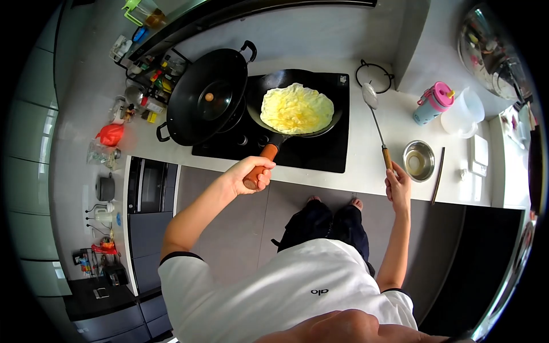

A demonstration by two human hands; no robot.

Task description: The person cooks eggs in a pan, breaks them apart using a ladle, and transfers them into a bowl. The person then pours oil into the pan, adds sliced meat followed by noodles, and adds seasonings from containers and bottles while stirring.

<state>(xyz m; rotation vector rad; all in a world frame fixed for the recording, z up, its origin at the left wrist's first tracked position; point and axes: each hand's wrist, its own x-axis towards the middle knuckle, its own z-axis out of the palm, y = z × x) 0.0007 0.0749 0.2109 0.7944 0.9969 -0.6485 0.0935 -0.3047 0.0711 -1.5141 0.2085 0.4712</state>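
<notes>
Wrapped around the orange-brown handle of a black frying pan (278,138), my left hand (251,174) is closed near the handle's end. The pan sits on the black cooktop (329,157). A round yellow-and-white egg pancake (297,108) lies flat in it. My right hand (398,184) grips the wooden handle of a long metal ladle (377,123), whose whitish head rests on or hangs just over the counter, right of the cooktop. Close to that hand stand a small steel bowl (426,178) with a little pale liquid and a pair of dark chopsticks (438,176).
A large black wok (189,108) with two side handles stands left of the pan. On the right are a wire ring stand (374,64), a pink-and-blue cup (433,104) and a translucent container (462,114). Bottles and jars (163,83) crowd the left back corner.
</notes>
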